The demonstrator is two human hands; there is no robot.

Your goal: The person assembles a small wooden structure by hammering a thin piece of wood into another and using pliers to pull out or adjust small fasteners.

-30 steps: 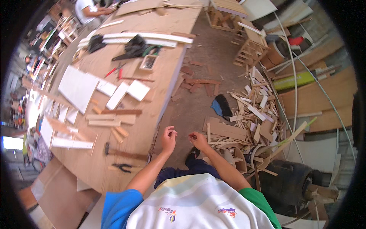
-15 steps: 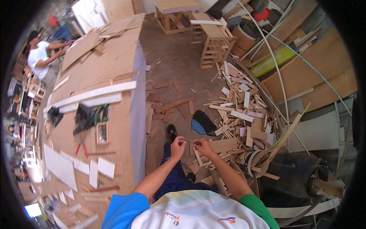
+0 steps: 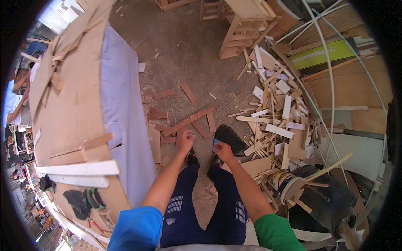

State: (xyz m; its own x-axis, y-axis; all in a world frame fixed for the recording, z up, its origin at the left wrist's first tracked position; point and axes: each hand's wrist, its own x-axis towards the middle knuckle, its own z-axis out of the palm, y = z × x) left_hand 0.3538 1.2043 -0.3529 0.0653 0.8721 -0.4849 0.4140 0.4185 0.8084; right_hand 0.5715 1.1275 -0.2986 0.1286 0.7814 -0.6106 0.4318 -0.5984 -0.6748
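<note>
My left hand hangs over the floor with its fingers loosely curled and nothing visible in them. Beneath it lie reddish-brown wood strips, some crossing one another. My right hand is also curled, overlapping the blue base of a broom head with black bristles. I see nothing held in its fingers, and cannot tell whether they touch the broom. To the right of the broom spreads a heap of pale and white wood offcuts. My two feet are on the floor under my hands.
On the left stands a long workbench with boards, black bags and a white cloth down its side. A person is beyond it. Ahead is a slatted wooden stand. A bucket of scraps and a dark drum stand at right.
My view has tilted down and moved forward; the bench and stand have shifted toward the upper edge. My hands have moved farther apart, the right one now overlapping the broom head.
</note>
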